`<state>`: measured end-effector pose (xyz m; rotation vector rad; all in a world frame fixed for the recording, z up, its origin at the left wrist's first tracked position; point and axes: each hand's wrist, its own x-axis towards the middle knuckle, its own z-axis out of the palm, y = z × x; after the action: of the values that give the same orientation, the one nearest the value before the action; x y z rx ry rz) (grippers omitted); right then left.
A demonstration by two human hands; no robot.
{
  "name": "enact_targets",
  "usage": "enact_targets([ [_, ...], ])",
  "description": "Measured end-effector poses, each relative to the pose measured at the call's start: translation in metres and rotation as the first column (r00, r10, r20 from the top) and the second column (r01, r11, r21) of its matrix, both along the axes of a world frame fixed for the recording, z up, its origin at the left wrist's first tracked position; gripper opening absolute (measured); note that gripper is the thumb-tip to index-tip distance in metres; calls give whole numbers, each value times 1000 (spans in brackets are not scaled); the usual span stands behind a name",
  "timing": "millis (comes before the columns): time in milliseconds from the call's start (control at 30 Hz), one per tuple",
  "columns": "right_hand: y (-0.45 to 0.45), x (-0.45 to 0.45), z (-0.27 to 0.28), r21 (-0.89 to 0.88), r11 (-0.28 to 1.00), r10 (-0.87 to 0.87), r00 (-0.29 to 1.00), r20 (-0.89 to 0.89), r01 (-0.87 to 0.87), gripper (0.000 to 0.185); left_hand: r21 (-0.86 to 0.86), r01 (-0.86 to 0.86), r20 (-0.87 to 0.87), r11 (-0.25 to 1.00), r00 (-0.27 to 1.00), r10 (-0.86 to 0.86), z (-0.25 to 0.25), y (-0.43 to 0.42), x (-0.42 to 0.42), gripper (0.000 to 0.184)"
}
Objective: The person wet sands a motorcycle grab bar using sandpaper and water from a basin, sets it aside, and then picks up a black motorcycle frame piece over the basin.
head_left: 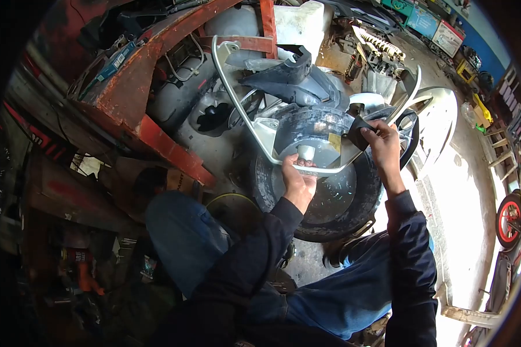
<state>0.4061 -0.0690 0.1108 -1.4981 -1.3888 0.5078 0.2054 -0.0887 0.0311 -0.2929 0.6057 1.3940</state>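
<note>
A bent silver metal tube frame (235,95) with welded tabs spans the middle of the head view, over a round black tub (324,222). My left hand (300,182) is wrapped round the lower bar of this frame. In my right hand (382,141) is a dark, flat piece (360,134), pinched beside the right side of the frame. A small white cup-like object (306,152) shows just above my left fingers. Behind the frame lie dark plastic panels (283,78).
A worn red metal stand (147,87) rises at the left. Motorcycle parts, including a coil spring (382,44), lie at the top right. A wheel with a red rim (509,217) stands at the far right. My knees flank the tub.
</note>
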Motion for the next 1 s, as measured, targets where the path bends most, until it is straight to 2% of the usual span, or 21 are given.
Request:
enact_targets([
  [67,-2,-8,5,41,999,-15,1000,4,15,19,30,13,19,999,1000,-13,-7,2,-2,21],
  [133,-21,-36,40,-39,999,-43,989,-140,38,15,84,53,29,995,998,-56,-12,1,-5,20],
  [167,-20,-36,39,-38,998,-45,990,-137,40,15,85,55,31,995,998,-58,-13,1,-8,20],
  [233,-17,-36,34,14,999,-46,984,-171,49,14,62,176,-80,982,982,-171,-15,-1,-16,21],
  [267,-16,-36,32,13,999,-47,984,-169,50,14,62,176,-78,982,982,-171,-16,-1,-18,21],
  [333,-14,-34,30,52,996,-61,984,-166,70,16,51,268,-236,962,939,-249,-25,2,-24,25],
  [400,-5,-25,17,75,992,-93,985,-143,104,18,84,310,-264,947,923,-279,-28,1,-33,29],
  [467,2,-16,5,95,986,-128,984,-122,140,19,100,470,-388,877,830,-401,-24,-2,-44,37],
  [500,3,-13,5,103,978,-177,983,-55,182,20,38,494,-436,868,790,-431,-22,-1,-47,46],
  [533,5,-11,5,116,968,-225,974,12,222,22,41,496,-437,867,790,-430,-21,-3,-50,46],
  [600,5,-9,4,101,968,-233,972,23,229,22,-45,595,-791,803,470,-392,-18,-15,-57,45],
  [633,4,-10,8,84,968,-238,971,34,234,22,-13,582,-836,813,440,-328,-26,-17,-59,55],
  [667,1,-12,9,81,968,-242,970,36,238,22,-3,301,-976,954,208,-69,-52,-27,-44,58],
  [733,-5,-20,20,-7,979,-203,973,-111,203,22,191,182,-974,965,-84,209,-33,-60,-30,57],
  [767,3,-13,4,72,969,-232,971,-52,235,22,237,171,-952,956,-157,264,-18,-72,-24,52],
  [800,3,-12,6,76,968,-235,971,-47,238,22,512,285,-788,810,-218,575,-19,-74,-24,47],
  [867,-2,-19,12,72,977,-195,978,-70,200,22,231,602,-529,764,-581,618,8,-74,-24,44],
  [900,-6,-23,19,72,982,-172,984,-53,175,22,120,669,-545,734,-573,612,6,-67,-25,45],
  [933,-9,-27,24,72,983,-167,984,-54,171,22,1,675,-496,737,-640,587,4,-59,-24,43],
  [1000,-12,-32,31,60,988,-136,981,-140,146,21,-223,755,-615,616,-600,512,5,-47,-26,36],
])
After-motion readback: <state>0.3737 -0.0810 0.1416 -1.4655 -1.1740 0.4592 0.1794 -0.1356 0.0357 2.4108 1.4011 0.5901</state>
